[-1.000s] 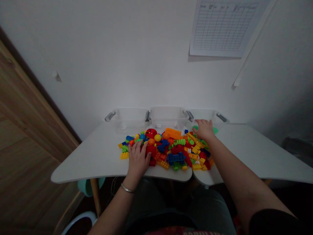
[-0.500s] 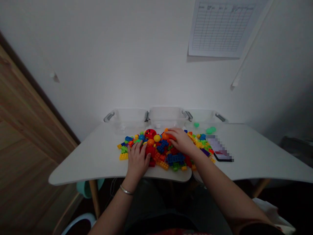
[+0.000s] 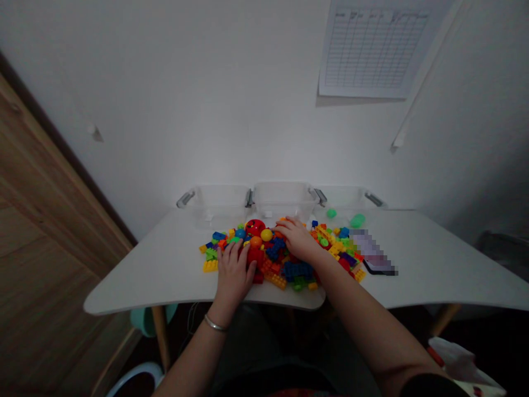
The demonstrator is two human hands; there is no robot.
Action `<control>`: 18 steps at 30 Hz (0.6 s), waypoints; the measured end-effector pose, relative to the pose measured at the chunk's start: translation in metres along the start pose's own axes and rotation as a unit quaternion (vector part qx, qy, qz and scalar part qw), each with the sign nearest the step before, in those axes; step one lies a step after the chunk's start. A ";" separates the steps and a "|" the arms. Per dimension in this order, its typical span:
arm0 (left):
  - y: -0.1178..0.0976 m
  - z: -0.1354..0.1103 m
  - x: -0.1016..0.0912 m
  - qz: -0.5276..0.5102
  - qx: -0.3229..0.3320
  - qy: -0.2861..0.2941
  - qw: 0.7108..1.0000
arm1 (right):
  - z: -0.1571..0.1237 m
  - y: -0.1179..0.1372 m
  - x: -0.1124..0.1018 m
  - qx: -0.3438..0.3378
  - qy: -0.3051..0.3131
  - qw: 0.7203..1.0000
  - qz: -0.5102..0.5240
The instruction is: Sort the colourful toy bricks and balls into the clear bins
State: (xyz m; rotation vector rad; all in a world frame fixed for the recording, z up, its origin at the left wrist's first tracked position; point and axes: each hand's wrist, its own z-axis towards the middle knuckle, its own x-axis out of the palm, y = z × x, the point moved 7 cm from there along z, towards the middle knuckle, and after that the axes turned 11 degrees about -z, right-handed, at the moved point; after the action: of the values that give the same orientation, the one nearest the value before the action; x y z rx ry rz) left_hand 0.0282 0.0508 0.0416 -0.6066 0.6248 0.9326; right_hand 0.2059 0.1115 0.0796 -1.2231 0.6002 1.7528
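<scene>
A heap of toy bricks [image 3: 276, 280] and small balls in mixed colours lies near the table's front edge. My left hand [image 3: 235, 273] rests on the heap's left side, fingers spread, its thumb against a red rounded piece [image 3: 256, 255]. Over the back middle of the heap is my right hand [image 3: 298, 240], its fingers stretched across orange pieces [image 3: 279, 234] that they partly cover. Between the hands are a yellow ball [image 3: 266, 235], an orange ball [image 3: 255, 242] and a dark blue brick piece [image 3: 275, 249]. Behind them sits a red ball with dark markings [image 3: 255, 226].
Three clear plastic boxes [image 3: 285, 192] with grey handles stand in a row against the wall. Green pieces [image 3: 357, 220] show at the right box; whether inside or in front, I cannot tell. A phone [image 3: 374, 253] lies right of the heap on the white table [image 3: 157, 264].
My right hand has shifted slightly left and its fingers reach a little further over the orange pieces. My left hand stays nearly in place.
</scene>
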 end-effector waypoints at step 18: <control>-0.002 0.000 -0.001 -0.002 0.001 0.010 1.000 | -0.032 -0.042 -0.030 0.155 -0.253 0.939 0.175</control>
State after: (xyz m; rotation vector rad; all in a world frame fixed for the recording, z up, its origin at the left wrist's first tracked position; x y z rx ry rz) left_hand 0.0295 0.0497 0.0425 -0.6154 0.6421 0.9225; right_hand 0.2616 0.0956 0.0982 -0.4315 0.7747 2.0670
